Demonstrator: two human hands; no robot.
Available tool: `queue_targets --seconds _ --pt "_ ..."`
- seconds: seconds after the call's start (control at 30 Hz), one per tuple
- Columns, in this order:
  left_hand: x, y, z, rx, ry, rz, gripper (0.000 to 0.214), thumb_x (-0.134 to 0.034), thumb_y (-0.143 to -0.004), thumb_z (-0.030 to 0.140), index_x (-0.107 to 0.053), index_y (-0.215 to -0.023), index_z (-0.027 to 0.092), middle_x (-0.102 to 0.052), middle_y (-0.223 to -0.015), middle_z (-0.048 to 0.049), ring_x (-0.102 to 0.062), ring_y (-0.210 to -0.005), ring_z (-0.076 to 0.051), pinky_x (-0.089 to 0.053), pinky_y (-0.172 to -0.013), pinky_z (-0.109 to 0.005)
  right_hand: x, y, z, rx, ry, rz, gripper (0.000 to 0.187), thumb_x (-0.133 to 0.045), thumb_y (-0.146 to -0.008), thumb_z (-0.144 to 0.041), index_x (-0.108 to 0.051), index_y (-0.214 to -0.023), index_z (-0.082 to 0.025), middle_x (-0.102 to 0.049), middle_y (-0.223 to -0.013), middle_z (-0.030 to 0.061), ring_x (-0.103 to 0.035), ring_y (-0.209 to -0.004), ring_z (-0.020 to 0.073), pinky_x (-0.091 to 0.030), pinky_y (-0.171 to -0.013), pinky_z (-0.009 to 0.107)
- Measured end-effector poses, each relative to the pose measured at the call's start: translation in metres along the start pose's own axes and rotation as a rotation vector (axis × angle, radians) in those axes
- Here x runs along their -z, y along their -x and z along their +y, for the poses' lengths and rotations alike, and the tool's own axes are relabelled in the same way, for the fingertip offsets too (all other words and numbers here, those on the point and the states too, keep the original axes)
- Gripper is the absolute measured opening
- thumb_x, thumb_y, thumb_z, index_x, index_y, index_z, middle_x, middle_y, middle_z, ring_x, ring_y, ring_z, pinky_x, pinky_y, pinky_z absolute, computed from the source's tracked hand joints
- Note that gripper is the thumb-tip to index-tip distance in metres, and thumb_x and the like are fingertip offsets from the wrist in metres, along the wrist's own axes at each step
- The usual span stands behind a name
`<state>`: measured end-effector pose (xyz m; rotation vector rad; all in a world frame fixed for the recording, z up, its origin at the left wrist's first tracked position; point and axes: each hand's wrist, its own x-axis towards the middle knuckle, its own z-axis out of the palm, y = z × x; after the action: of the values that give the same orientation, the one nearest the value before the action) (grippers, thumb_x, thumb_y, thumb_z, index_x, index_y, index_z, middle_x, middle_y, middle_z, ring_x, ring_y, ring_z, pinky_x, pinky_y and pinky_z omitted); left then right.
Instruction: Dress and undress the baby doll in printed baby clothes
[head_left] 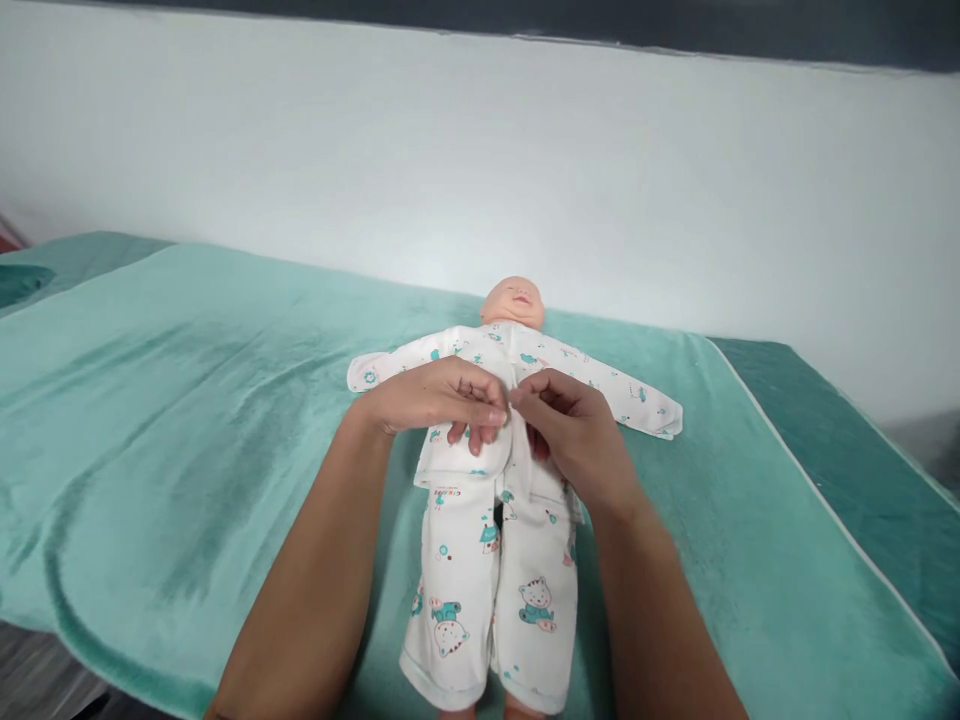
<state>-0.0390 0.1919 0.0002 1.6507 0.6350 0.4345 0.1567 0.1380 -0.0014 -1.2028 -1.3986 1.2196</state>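
A baby doll (514, 302) lies on its back, dressed in a white baby shirt (450, 465) and white trousers (461, 560), both printed with teal and pink animals. At the middle of the shirt front, my left hand (450, 400) is closed, thumb and forefinger pinching the front edge, its other fingers lying over the fabric. Just beside it, the fingertips of my right hand (574, 425) pinch the opposite edge. The two pinches nearly meet. Whatever fastening lies between them is too small to make out. Both sleeves stretch out sideways, with no doll hands showing at their ends.
Under the doll spreads a light teal plush blanket (225, 400), with a darker green cover (847, 420) beneath it at the right. A white wall (450, 150) rises behind. Grey floor (45, 680) shows at the lower left.
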Motion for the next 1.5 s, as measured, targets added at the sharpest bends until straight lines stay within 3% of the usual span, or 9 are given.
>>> queue_targets --seconds 0.13,0.33,0.5,0.7,1.0,1.27,1.5 --pt "-0.001 0.001 0.000 0.028 0.007 -0.016 0.020 -0.069 -0.088 0.036 -0.066 -0.086 0.016 -0.071 -0.076 -0.0039 -0.069 -0.062 -0.013 -0.044 -0.047 -0.019 -0.001 -0.002 0.002 0.009 -0.007 0.025 0.027 -0.069 -0.085 -0.037 -0.058 -0.068 -0.020 -0.048 -0.049 -0.0073 -0.042 -0.043 0.0072 -0.032 -0.043 0.021" --pt "-0.003 0.000 0.003 0.124 -0.011 0.149 0.025 -0.075 -0.082 0.036 -0.065 -0.096 0.018 -0.067 -0.065 0.0017 -0.064 -0.051 -0.012 -0.045 -0.044 -0.018 0.004 -0.005 0.007 -0.034 -0.091 0.041 0.029 -0.070 -0.085 -0.038 -0.058 -0.066 -0.019 -0.046 -0.048 -0.0082 -0.037 -0.040 0.0052 -0.031 -0.041 0.021" --pt "-0.010 -0.002 0.007 0.172 -0.110 0.186 0.013 -0.070 -0.083 0.029 -0.067 -0.089 0.018 -0.065 -0.057 0.0018 -0.061 -0.048 -0.011 -0.046 -0.045 -0.019 0.001 -0.004 0.007 -0.021 -0.095 0.022 0.025 -0.067 -0.086 -0.032 -0.059 -0.067 -0.019 -0.049 -0.047 -0.0076 -0.040 -0.040 0.0052 -0.029 -0.039 0.019" --pt "-0.011 0.000 0.007 0.097 -0.140 0.233 0.011 -0.068 -0.084 0.028 -0.065 -0.082 0.018 -0.062 -0.060 0.0024 -0.062 -0.056 -0.011 -0.049 -0.053 -0.020 -0.001 -0.004 0.007 -0.025 -0.105 0.006 0.027 -0.067 -0.086 -0.034 -0.057 -0.065 -0.019 -0.052 -0.046 -0.0065 -0.045 -0.039 0.0063 -0.032 -0.039 0.019" --pt "-0.006 -0.002 0.002 -0.033 0.034 0.234 0.021 -0.076 -0.082 0.034 -0.069 -0.084 0.015 -0.071 -0.072 -0.0024 -0.066 -0.066 -0.012 -0.057 -0.068 -0.025 -0.002 -0.004 0.008 -0.015 -0.035 0.007 0.028 -0.066 -0.088 -0.037 -0.056 -0.068 -0.020 -0.053 -0.044 -0.0062 -0.045 -0.039 0.0064 -0.033 -0.040 0.018" --pt "-0.005 -0.005 -0.004 -0.046 0.122 0.221 0.018 -0.080 -0.079 0.027 -0.068 -0.082 0.014 -0.072 -0.071 -0.0023 -0.068 -0.064 -0.012 -0.058 -0.064 -0.025 -0.001 -0.003 0.005 -0.011 -0.026 -0.036 0.028 -0.066 -0.089 -0.036 -0.056 -0.068 -0.020 -0.057 -0.047 -0.0048 -0.050 -0.040 0.0074 -0.036 -0.040 0.018" --pt "-0.005 -0.006 -0.005 -0.036 0.100 0.178 0.023 -0.079 -0.080 0.031 -0.064 -0.083 0.014 -0.071 -0.069 -0.0010 -0.067 -0.062 -0.011 -0.056 -0.061 -0.024 0.005 -0.004 0.008 -0.018 -0.107 -0.116 0.020 -0.058 -0.094 -0.036 -0.055 -0.082 -0.021 -0.069 -0.066 -0.0011 -0.059 -0.046 0.0092 -0.043 -0.041 0.018"
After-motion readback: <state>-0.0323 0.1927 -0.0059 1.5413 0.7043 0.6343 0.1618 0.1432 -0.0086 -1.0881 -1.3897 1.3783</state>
